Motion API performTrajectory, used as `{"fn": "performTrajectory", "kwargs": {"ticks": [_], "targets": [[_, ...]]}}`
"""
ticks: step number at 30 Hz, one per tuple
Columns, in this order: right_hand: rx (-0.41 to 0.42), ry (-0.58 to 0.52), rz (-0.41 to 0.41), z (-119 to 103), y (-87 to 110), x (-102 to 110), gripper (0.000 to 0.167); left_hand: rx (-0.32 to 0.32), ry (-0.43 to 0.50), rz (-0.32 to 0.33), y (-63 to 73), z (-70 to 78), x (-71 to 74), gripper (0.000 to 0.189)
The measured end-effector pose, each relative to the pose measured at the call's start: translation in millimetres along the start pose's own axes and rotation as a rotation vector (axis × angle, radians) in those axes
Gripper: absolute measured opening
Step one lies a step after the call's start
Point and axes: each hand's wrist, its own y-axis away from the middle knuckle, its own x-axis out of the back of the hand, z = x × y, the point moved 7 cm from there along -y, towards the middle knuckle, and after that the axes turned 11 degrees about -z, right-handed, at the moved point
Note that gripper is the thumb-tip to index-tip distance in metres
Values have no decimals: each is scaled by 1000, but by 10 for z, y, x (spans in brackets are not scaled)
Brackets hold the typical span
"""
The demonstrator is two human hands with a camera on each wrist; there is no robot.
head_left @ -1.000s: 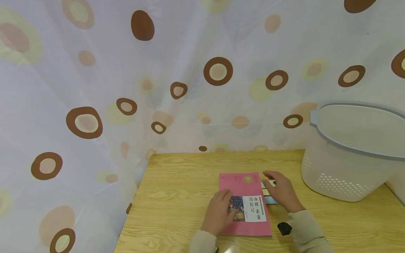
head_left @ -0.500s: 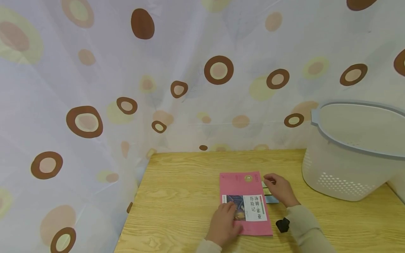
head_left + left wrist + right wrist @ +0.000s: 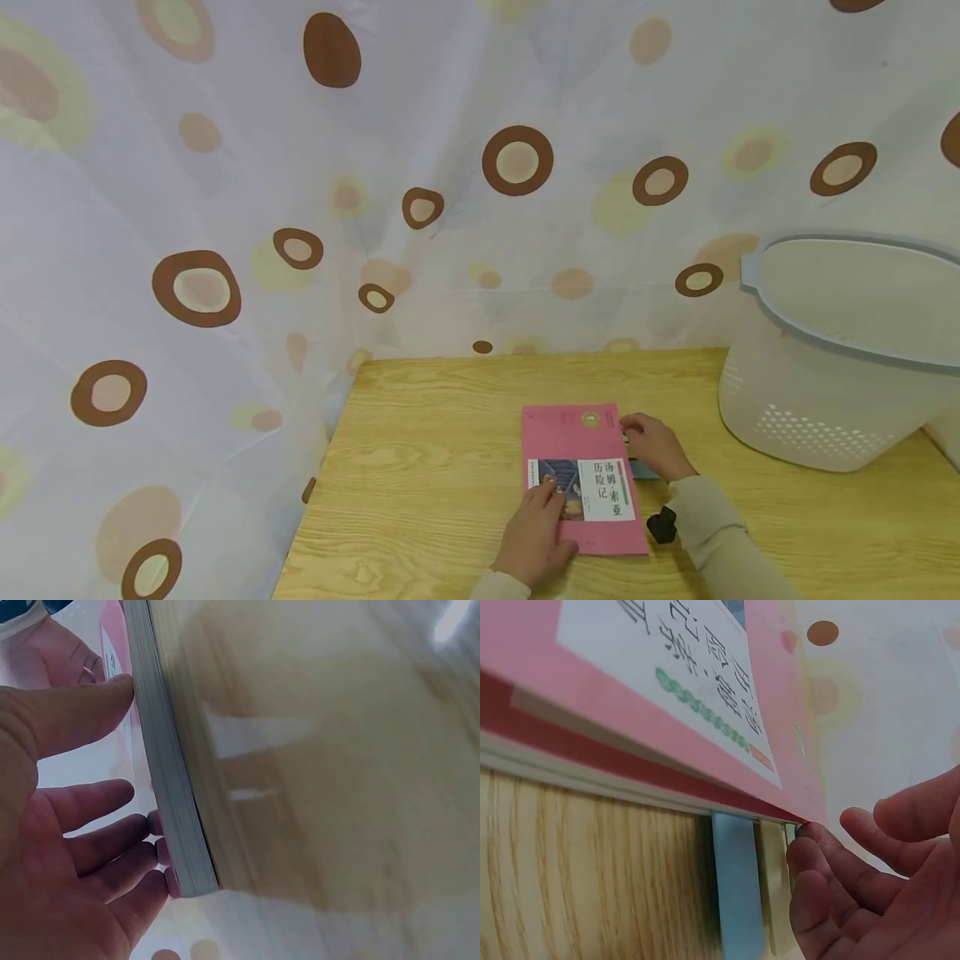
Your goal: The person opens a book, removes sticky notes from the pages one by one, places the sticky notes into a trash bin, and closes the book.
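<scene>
A pink paperback book (image 3: 576,433) with a white, illustrated title panel lies on the wooden table. My left hand (image 3: 534,533) rests on the lower left of its cover, fingers extended over the picture. From the left wrist view, that thumb is at the edge of the page block (image 3: 169,765). At the book's right side, my right hand (image 3: 658,446) has its bent fingertips at the cover's edge, beside coloured index tabs. A blue tab (image 3: 739,885) and a yellow tab (image 3: 775,885) stick out there. The cover stands slightly lifted from the pages in the right wrist view.
A white laundry basket (image 3: 817,367) with a grey rim stands on the table (image 3: 420,433) to the right. Behind and to the left hangs a white curtain (image 3: 450,100) with brown and yellow spots.
My left hand has slid down and right on the cover. My right hand has moved lower and closer in to the book's right edge, covering more of the tabs.
</scene>
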Motion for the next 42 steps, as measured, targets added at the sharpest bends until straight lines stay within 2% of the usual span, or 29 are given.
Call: {"fn": "performTrajectory", "kwargs": {"ticks": [7,15,19,28,35,42], "targets": [[-18,-21,24,15,-16,-31,45,16,16,0,7,-14,-3,62],[-57,-8,21,23,-25,-16,50,-29,9,47,21,25,22,59],[-71,-76,-2,57,-51,-9,52,-45,4,62,25,29,21,58],[-74,-337,-45,98,-67,-21,53,-47,23,65,43,-1,-31,59],[-70,-361,-60,95,-52,-48,54,-43,43,51,42,0,-31,58],[-16,-407,-72,5,22,-46,53,-33,72,45,59,11,23,59]]}}
